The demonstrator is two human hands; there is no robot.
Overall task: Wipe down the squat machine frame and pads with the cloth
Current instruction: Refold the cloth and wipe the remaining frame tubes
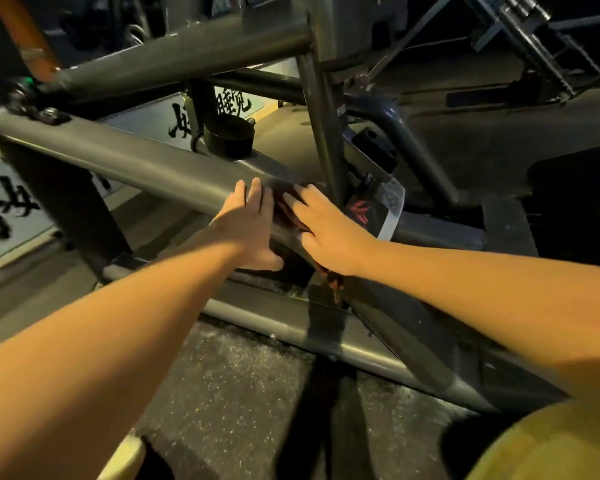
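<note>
The frame (136,164) is grey round metal tubing; its thick tube slants from upper left down to lower right. The dark red cloth (289,209) lies crumpled on this tube under my right hand (326,230), one end hanging below.

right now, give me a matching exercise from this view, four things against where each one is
Things:
1 left hand
2 right hand
3 cloth
4 black round cap

Places:
a pinned against the grey tube
b by the tube, beyond both hands
c flat on bare tube beside the cloth
d pressing on the cloth

Pairs: 1-c, 2-d, 3-a, 4-b
</note>
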